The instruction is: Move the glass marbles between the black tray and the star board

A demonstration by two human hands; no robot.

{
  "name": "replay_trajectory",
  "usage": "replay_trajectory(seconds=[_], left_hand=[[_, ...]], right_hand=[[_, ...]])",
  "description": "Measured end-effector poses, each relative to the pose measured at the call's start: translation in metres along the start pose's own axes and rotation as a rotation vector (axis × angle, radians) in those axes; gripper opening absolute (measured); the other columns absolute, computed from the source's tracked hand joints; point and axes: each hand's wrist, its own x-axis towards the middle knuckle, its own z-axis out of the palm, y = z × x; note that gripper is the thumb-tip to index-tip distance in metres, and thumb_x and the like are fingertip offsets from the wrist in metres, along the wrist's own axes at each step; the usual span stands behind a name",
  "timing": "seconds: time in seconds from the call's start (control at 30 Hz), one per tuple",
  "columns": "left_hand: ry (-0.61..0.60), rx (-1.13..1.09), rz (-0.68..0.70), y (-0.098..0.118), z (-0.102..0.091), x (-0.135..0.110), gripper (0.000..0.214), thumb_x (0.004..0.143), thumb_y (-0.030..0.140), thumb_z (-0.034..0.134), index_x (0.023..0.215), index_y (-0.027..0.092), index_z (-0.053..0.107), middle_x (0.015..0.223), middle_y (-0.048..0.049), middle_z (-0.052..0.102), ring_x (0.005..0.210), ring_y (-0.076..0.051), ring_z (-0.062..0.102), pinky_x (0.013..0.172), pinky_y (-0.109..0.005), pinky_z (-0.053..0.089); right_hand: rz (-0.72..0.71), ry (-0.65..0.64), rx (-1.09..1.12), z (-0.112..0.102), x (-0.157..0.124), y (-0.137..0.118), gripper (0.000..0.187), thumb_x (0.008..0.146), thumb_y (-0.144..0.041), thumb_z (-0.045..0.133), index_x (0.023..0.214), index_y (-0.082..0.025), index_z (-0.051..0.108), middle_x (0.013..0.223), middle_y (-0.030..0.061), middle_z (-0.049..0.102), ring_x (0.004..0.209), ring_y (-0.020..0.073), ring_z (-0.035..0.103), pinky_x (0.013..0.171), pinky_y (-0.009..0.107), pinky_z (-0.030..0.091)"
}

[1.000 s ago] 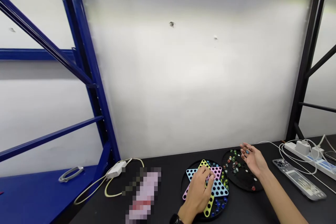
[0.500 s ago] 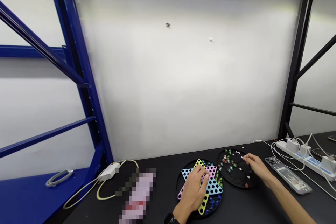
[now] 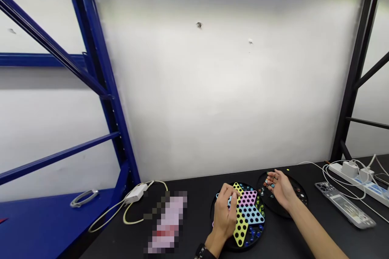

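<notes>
My left hand [image 3: 225, 212] hangs over the left part of a Chinese checkers board [image 3: 251, 214], a round black board with a yellow, pink and blue star of holes. Its fingers are curled and drawn together; what they hold, if anything, is hidden. Green and blue marbles [image 3: 251, 232] lie in the board's outer pockets. To the right, my right hand [image 3: 282, 189] is over a round black tray [image 3: 299, 206], its fingers curled around a few marbles [image 3: 272, 185], orange and light blue. More marbles lie in the tray beside its fingertips.
A grey phone-like device [image 3: 345, 205] and a white power strip [image 3: 361, 180] with tangled cables lie at the right. On the left are a white adapter [image 3: 136, 193] with its cord and a blurred pink item [image 3: 170, 220]. A blue rack post [image 3: 117, 117] rises behind them.
My right hand has moved left across the tray to the marbles and turned its palm inward. My left hand has shifted slightly left on the board, uncovering the star's middle. The view has turned slightly left.
</notes>
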Motion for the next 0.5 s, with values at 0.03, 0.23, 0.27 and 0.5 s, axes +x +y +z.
replay_trajectory(seconds=[0.03,0.23,0.27,0.5], left_hand=[[0.015,-0.003,0.004,-0.001,0.0,0.0,0.037,0.1,0.04,0.029,0.076,0.022,0.051,0.083,-0.0033,0.052,0.076,-0.018,0.053,0.071,-0.03,0.045],[0.075,-0.072,0.033,-0.011,0.002,-0.001,0.037,0.101,0.037,0.03,0.072,0.021,0.048,0.075,-0.0013,0.049,0.069,-0.016,0.05,0.065,-0.028,0.041],[0.09,-0.084,0.04,-0.013,0.003,-0.001,0.037,0.101,0.036,0.03,0.073,0.021,0.048,0.075,-0.0013,0.049,0.069,-0.016,0.05,0.066,-0.028,0.041],[0.102,-0.107,0.056,-0.017,0.0,0.001,0.035,0.1,0.034,0.032,0.071,0.021,0.047,0.075,-0.0008,0.049,0.069,-0.016,0.05,0.066,-0.027,0.041]], right_hand=[[0.012,-0.007,-0.005,0.014,0.005,0.004,0.031,0.083,-0.05,0.047,0.081,-0.021,0.056,0.072,0.0033,0.058,0.063,0.0165,0.058,0.057,0.028,0.046],[-0.237,-0.149,-0.679,0.081,0.011,0.032,0.041,0.092,-0.052,0.033,0.079,-0.021,0.058,0.09,0.0079,0.064,0.088,0.022,0.06,0.082,0.037,0.048],[-0.314,-0.216,-0.84,0.085,0.007,0.039,0.041,0.094,-0.05,0.032,0.08,-0.021,0.058,0.093,0.0084,0.064,0.093,0.0229,0.06,0.091,0.04,0.045],[-0.478,-0.413,-1.226,0.074,-0.017,0.051,0.036,0.098,-0.037,0.032,0.111,-0.018,0.059,0.12,0.0137,0.062,0.12,0.0253,0.052,0.107,0.039,0.033]])
